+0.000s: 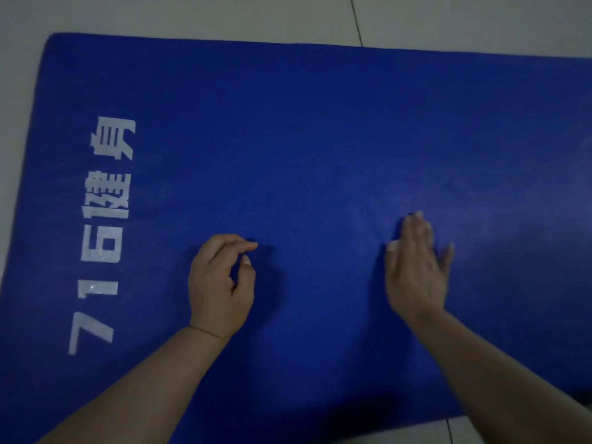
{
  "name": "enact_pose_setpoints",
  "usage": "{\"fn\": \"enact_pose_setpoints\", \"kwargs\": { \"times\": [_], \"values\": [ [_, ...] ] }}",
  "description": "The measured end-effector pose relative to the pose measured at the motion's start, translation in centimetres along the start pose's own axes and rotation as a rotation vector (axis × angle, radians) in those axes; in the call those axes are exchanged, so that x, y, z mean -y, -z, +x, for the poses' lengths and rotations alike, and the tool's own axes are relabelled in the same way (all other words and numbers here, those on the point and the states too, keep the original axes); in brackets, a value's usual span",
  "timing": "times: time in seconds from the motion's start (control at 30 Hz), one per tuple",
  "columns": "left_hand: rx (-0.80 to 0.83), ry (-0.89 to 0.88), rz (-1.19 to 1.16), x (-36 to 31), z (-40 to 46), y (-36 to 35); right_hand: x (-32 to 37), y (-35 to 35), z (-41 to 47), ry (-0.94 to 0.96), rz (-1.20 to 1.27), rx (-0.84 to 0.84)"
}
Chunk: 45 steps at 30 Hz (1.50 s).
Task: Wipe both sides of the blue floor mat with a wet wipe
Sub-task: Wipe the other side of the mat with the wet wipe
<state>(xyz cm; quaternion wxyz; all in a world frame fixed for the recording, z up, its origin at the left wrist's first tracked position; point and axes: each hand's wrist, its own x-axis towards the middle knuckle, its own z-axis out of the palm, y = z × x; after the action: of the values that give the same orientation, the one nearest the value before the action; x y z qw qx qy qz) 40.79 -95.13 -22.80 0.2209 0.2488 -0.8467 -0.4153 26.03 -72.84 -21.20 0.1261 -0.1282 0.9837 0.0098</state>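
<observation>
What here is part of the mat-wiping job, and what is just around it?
Part of the job:
- blue mat
- right hand, flat on the mat
- left hand, fingers curled; no wipe clearly visible

Just around:
- tiled floor
- white lettering printed on the mat

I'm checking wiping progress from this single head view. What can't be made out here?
- Wet wipe: not visible; the flat right hand would cover one.
- Blue floor mat: right end cut by the frame edge; underside hidden.
- Left hand: curled fingers, nothing visibly held.
</observation>
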Motion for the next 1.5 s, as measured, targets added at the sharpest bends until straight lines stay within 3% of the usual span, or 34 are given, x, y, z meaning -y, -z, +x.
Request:
{"fn": "enact_pose_setpoints", "kwargs": {
  "times": [0.07, 0.1, 0.17, 0.23, 0.3, 0.33, 0.47, 0.53, 0.73, 0.83, 0.97, 1.0, 1.1, 1.2, 1.27, 1.37, 1.43, 1.5],
  "values": [
    [0.003, -0.017, 0.007, 0.0, -0.8, 0.1, 0.8, -0.2, 0.1, -0.068, 0.025, -0.02],
    [0.004, -0.014, 0.003, 0.0, -0.9, 0.0, 2.6, -0.4, -0.7, -0.005, 0.001, -0.079],
    [0.005, 0.006, -0.005, -0.2, -0.8, -0.3, 7.5, -1.6, -3.5, 0.268, -0.061, -0.091],
    [0.001, 0.028, 0.007, -0.3, -0.7, -0.4, 11.7, -2.1, -7.4, 0.648, -0.085, 0.052],
    [0.019, 0.027, 0.02, -0.3, -0.8, -0.3, 12.2, -1.8, -8.7, 0.851, -0.11, 0.142],
    [0.027, 0.018, 0.018, -0.2, -0.8, -0.3, 11.0, -1.6, -7.9, 0.814, -0.132, 0.12],
    [0.025, 0.023, 0.029, 0.0, -1.0, -0.2, 2.8, -1.0, -3.3, 0.289, -0.058, 0.031],
    [0.029, -0.015, 0.107, 0.2, -1.0, -0.4, 1.1, -1.1, -2.7, 0.218, -0.047, 0.086],
    [0.164, -0.024, 0.284, 0.1, -0.2, -0.3, 1.6, 0.7, -2.5, 0.233, -0.111, 0.2],
    [0.153, 0.02, 0.315, -0.3, -0.1, -0.2, 1.0, 1.3, -2.3, 0.267, -0.098, 0.236],
    [0.103, 0.026, 0.282, -0.3, -0.4, -0.5, 2.9, -0.1, -3.8, 0.184, -0.06, 0.007],
    [0.089, 0.021, 0.259, -0.3, -0.4, -0.5, 4.6, -0.9, -4.9, 0.219, -0.035, -0.056],
    [0.085, 0.001, 0.22, -0.7, -0.3, -0.3, 9.8, -3.1, -9.4, 0.588, 0.024, 0.052],
    [0.022, 0.015, 0.169, -2.1, -0.4, 0.0, 8.9, -2.4, -6.0, 0.779, -0.067, 0.011],
    [-0.002, 0.018, 0.129, -3.2, -0.6, -0.2, 5.1, -0.8, -1.0, 0.602, -0.18, -0.047],
    [0.018, -0.006, 0.137, -4.1, -0.7, -0.7, -1.8, 1.1, 3.4, 0.2, -0.056, -0.002],
    [0.033, 0.006, 0.164, -4.4, -0.9, -0.9, -2.0, 0.4, 0.9, 0.182, -0.035, -0.04],
    [0.059, 0.023, 0.206, -4.8, -1.2, -1.5, 0.1, -1.3, -3.2, 0.343, -0.018, 0.014]
  ]
}}
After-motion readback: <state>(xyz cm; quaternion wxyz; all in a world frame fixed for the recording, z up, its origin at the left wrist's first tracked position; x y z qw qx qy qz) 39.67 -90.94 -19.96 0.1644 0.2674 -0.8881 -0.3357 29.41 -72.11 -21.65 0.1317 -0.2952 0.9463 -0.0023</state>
